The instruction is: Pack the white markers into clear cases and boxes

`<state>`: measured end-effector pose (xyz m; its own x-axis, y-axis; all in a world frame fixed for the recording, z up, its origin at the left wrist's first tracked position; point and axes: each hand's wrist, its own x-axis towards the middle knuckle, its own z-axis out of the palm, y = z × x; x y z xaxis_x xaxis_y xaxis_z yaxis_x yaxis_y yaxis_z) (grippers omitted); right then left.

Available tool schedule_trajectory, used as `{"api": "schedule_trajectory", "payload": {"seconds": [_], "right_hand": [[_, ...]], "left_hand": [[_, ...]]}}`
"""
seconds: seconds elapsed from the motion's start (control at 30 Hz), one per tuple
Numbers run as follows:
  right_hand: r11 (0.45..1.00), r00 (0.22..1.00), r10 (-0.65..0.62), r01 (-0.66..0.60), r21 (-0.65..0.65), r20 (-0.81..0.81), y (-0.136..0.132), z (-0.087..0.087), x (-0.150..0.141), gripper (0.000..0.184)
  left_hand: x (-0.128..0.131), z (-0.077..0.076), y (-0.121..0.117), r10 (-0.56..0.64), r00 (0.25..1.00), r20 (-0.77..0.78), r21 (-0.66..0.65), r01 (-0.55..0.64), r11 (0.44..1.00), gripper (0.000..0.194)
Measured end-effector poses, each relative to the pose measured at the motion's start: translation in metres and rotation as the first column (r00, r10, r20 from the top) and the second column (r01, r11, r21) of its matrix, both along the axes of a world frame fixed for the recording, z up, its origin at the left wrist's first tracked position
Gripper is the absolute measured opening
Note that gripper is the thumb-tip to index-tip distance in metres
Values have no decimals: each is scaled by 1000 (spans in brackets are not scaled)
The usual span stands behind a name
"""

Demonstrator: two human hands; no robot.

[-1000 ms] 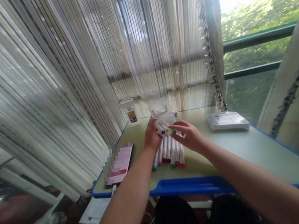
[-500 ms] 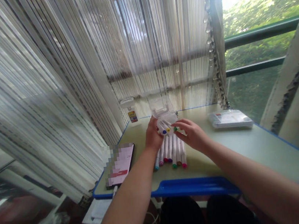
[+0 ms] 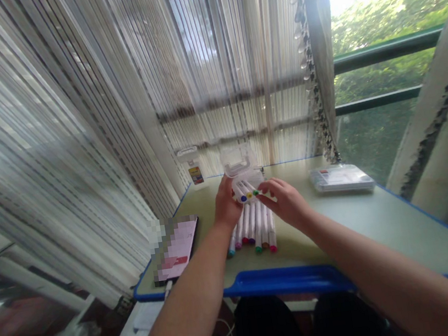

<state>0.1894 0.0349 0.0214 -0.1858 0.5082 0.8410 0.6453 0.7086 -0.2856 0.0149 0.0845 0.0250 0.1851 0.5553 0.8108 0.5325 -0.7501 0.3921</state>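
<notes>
The left hand holds the open clear case. The right hand, fingertips narrowly spaced, works at the green-ended marker at the case's mouth; grip cannot be confirmed. Loose markers lie on the case's near side. Moving the green-ended marker calls for a steady case and lengthwise alignment.

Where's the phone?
The phone lies on the left side of the table, near the left forearm, to the left of the row of markers.
</notes>
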Motion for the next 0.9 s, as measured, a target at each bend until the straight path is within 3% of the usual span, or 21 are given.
{"api": "schedule_trajectory", "payload": {"seconds": [0.17,0.27,0.33,0.47,0.57,0.67,0.73,0.8,0.87,0.9], "right_hand": [[976,989,-145,142,-167,-4,6,-3,5,10],[863,952,-269,305,-402,146,10,-6,8,14],[787,933,-265,354,-505,242,12,-8,9,22],[719,909,-219,396,-571,354,13,-11,11,23],[672,878,-279,467,-575,389,15,-12,14,25],[661,873,-314,483,-574,373,17,-11,19,20],[669,908,-315,420,-614,277,16,-6,21,14],[670,951,-306,245,-701,39,13,1,23,13],[686,908,-241,-91,-722,-344,9,9,21,15],[700,824,-193,-265,-663,-532,7,13,20,16]], "left_hand": [[-6,-5,8,33,997,75,31,-36,999,66],[-9,-6,13,81,988,133,24,-85,996,65],[-9,-5,13,104,984,148,13,-107,994,62],[-9,-3,10,87,989,118,-7,-87,996,61],[-9,-3,10,66,994,83,12,-67,998,65],[-9,-5,11,46,997,60,15,-47,999,68],[-9,-5,12,27,998,55,8,-28,1000,67],[-10,-5,12,35,998,55,14,-36,999,64],[-10,-6,11,54,997,54,23,-55,998,63],[-10,-6,11,65,997,51,21,-67,998,62]]}}
